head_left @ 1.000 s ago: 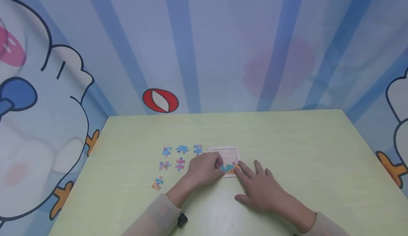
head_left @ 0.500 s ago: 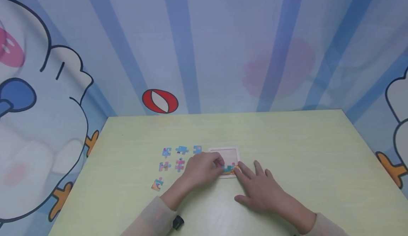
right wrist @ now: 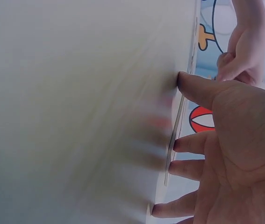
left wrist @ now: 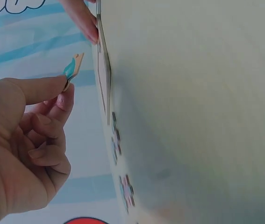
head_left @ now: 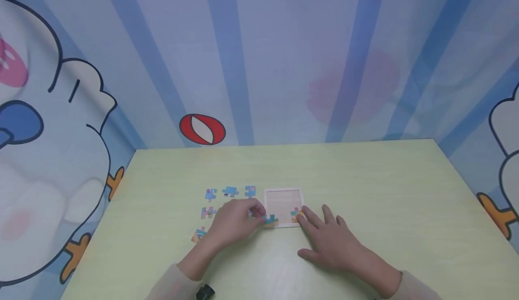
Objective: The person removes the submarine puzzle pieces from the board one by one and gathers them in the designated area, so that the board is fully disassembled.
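Between thumb and index finger, my left hand (head_left: 235, 220) pinches a teal and orange jigsaw piece (head_left: 270, 220). In the left wrist view this piece (left wrist: 70, 70) is tilted up, apart from the table. It overlaps the lower left edge of a pale square puzzle frame (head_left: 284, 188) in the head view. A corner piece (head_left: 295, 216), orange and blue with a pink knob, lies in the frame's lower right corner. My right hand (head_left: 330, 237) is spread, with fingertips resting at that corner and partly covering the piece. Its thumb reaches the table in the right wrist view.
Left of the frame lie several loose jigsaw pieces, among them a blue one (head_left: 250, 191), a pink one (head_left: 208, 212) and an orange-blue one (head_left: 199, 234). My left hand partly hides another. A cartoon-printed curtain (head_left: 284, 65) stands behind the table (head_left: 365, 174).
My left hand has moved left, carrying the teal and orange piece away from beside the corner piece to the frame's left edge. My right hand has stayed in place.
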Demonstrator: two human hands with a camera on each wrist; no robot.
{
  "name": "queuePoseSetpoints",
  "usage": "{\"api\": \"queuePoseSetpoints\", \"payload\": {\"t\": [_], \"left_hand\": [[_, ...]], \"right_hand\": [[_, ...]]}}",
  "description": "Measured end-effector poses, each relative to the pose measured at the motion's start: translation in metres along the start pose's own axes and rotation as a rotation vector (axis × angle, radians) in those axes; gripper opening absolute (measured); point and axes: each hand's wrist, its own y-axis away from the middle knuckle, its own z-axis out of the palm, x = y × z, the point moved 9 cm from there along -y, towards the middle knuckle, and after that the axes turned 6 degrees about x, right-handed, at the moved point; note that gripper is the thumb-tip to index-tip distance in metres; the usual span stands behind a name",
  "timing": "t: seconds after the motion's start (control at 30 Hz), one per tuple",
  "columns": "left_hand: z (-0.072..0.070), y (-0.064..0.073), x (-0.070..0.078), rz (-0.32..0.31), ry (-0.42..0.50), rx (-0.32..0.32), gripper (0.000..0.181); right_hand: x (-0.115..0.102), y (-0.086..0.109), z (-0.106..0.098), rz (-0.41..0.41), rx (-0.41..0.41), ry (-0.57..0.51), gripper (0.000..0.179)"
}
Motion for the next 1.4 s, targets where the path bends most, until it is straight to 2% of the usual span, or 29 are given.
{"api": "queuePoseSetpoints", "payload": {"t": [0.23, 0.4, 0.57, 0.77, 1.0, 1.23, 1.4], "left_hand": [[-0.022, 0.017, -0.025, -0.076, 0.024, 0.013, 0.006], [-0.035, 0.026, -0.046, -0.163, 0.014, 0.011, 0.008], [-0.041, 0.037, -0.065, -0.241, 0.014, -0.013, 0.009], [-0.046, 0.048, -0.081, -0.295, -0.030, -0.043, 0.008], [-0.050, 0.054, -0.093, -0.324, -0.090, -0.070, 0.008], [-0.048, 0.053, -0.094, -0.287, -0.093, -0.075, 0.008], [-0.047, 0.052, -0.095, -0.303, -0.102, -0.059, 0.006]], "right_hand": [[-0.001, 0.000, 0.000, -0.010, 0.008, 0.000, 0.081], [-0.001, 0.001, -0.001, -0.016, 0.014, 0.003, 0.081], [-0.002, 0.002, -0.003, -0.022, 0.018, 0.001, 0.081], [-0.001, 0.002, -0.002, -0.016, 0.014, -0.001, 0.081], [-0.002, 0.002, -0.002, -0.021, 0.018, -0.005, 0.081], [-0.001, 0.002, 0.000, -0.030, 0.031, 0.015, 0.081], [-0.001, 0.002, -0.001, -0.029, 0.031, 0.003, 0.081]]}}
